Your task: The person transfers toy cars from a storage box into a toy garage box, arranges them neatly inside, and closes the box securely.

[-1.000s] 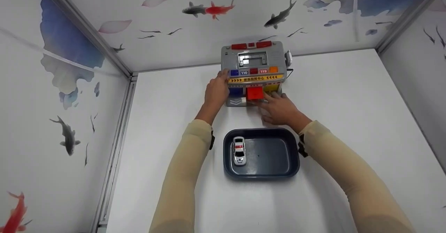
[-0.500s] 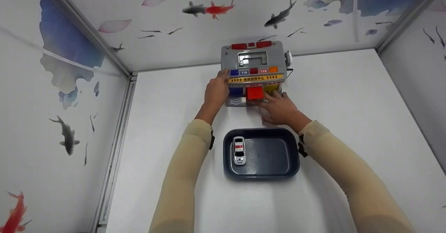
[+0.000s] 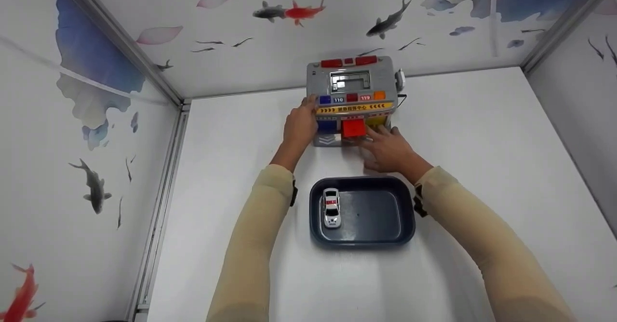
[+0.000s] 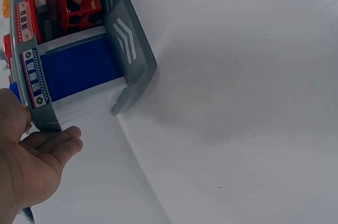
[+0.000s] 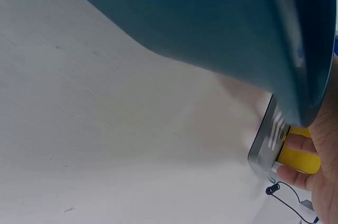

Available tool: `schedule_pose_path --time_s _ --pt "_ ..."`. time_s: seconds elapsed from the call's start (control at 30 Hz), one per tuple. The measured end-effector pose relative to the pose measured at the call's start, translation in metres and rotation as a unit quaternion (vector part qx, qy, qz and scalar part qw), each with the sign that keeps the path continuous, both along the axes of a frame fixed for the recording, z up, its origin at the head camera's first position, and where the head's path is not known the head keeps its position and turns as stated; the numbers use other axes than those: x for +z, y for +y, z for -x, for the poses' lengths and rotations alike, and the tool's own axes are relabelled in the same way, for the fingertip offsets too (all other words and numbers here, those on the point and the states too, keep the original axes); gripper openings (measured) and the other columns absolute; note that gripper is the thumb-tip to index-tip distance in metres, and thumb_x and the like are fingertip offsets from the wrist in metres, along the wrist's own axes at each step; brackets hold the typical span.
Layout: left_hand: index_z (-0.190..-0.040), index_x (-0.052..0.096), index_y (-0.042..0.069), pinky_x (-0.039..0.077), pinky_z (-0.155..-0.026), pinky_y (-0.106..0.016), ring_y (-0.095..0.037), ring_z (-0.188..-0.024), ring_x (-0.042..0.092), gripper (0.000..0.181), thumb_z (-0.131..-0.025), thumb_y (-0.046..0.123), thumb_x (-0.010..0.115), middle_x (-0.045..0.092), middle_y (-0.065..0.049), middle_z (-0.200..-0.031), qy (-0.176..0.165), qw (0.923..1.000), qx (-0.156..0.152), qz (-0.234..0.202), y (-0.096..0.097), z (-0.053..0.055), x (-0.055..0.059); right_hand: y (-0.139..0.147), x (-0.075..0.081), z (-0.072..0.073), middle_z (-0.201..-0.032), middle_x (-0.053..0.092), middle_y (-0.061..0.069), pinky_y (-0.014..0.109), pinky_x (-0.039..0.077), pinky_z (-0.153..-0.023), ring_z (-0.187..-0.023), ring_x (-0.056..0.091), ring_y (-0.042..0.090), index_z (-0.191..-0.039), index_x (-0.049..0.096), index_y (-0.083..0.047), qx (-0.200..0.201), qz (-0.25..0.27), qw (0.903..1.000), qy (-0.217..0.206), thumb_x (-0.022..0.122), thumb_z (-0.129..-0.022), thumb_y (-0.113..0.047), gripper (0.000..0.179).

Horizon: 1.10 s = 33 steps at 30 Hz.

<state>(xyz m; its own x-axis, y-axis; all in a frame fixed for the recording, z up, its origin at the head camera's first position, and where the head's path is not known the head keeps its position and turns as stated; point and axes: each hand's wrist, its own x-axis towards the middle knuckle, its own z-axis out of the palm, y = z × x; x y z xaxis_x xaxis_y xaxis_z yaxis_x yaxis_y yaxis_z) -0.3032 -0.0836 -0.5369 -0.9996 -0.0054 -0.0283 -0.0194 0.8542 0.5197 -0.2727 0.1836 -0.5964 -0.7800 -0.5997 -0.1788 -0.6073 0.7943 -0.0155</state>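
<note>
A grey toy garage (image 3: 319,82) with red lights on its roof stands at the back of the table. My left hand (image 3: 300,127) grips its left side, the fingers (image 4: 66,139) reaching past the corner in the left wrist view. The red door (image 3: 354,128) of the middle bay is raised, between a blue door (image 4: 79,70) and a yellow door (image 5: 298,159), both down. At the middle bay, fingers of my right hand (image 3: 389,149) hold a red toy car (image 4: 84,15). In the head view, the raised door and my hand hide that car.
A dark blue tray (image 3: 362,243) sits on the white table (image 3: 231,177) in front of the garage, with a white toy police car (image 3: 331,208) on its left side. A small handset on a cord (image 3: 399,81) hangs at the garage's right side. Printed walls stand around the table.
</note>
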Motion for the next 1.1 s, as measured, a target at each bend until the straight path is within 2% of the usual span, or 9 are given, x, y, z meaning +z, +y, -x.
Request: schedule_pose_path --time_s 0.2,0.37,0.57,0.83,1.1 --pt "-0.168 0.050 0.020 0.055 -0.120 -0.046 -0.032 -0.149 0.062 0.048 -0.120 0.025 0.048 0.053 -0.014 -0.169 0.003 1.0000 0.001 0.003 0.000 0.000 -0.001 0.000 0.002 0.002 -0.181 0.032 0.011 0.083 0.041 -0.118 -0.152 0.043 0.050 -0.166 0.049 -0.030 -0.004 0.003 0.9999 -0.010 0.070 -0.102 -0.046 0.069" --pt "-0.168 0.049 0.020 0.061 -0.112 -0.044 -0.033 -0.142 0.068 0.049 -0.119 0.024 0.050 0.053 -0.014 -0.169 0.000 1.0000 0.003 0.008 0.000 0.000 -0.001 -0.003 0.003 0.005 -0.180 0.034 0.013 0.082 0.039 -0.120 -0.154 0.043 0.048 -0.161 0.056 -0.024 -0.014 0.003 0.9998 -0.016 0.069 -0.102 -0.045 0.064" --pt "-0.169 0.048 0.021 0.065 -0.103 -0.042 -0.033 -0.133 0.074 0.049 -0.119 0.025 0.050 0.053 -0.014 -0.169 0.001 0.9999 0.004 0.017 0.001 0.000 -0.002 -0.006 0.005 0.008 -0.183 0.030 0.014 0.083 0.037 -0.122 -0.157 0.041 0.048 -0.163 0.055 -0.028 -0.024 -0.003 0.9993 -0.027 0.070 -0.102 -0.044 0.065" --pt "-0.168 0.049 0.021 0.063 -0.106 -0.043 -0.032 -0.138 0.071 0.049 -0.120 0.027 0.049 0.053 -0.014 -0.169 0.007 1.0000 0.003 0.006 0.000 0.000 -0.003 -0.011 0.008 0.011 -0.180 0.033 0.018 0.082 0.037 -0.123 -0.156 0.043 0.050 -0.162 0.057 -0.023 -0.032 -0.017 0.9987 -0.035 0.068 -0.104 -0.043 0.062" --pt "-0.168 0.050 0.022 0.064 -0.104 -0.045 -0.033 -0.136 0.072 0.049 -0.119 0.024 0.050 0.053 -0.013 -0.169 0.007 0.9999 0.008 0.012 0.001 0.000 -0.003 -0.015 0.010 0.014 -0.176 0.040 0.019 0.078 0.040 -0.122 -0.149 0.048 0.048 -0.152 0.065 -0.014 -0.031 -0.035 0.9983 -0.033 0.066 -0.105 -0.042 0.054"
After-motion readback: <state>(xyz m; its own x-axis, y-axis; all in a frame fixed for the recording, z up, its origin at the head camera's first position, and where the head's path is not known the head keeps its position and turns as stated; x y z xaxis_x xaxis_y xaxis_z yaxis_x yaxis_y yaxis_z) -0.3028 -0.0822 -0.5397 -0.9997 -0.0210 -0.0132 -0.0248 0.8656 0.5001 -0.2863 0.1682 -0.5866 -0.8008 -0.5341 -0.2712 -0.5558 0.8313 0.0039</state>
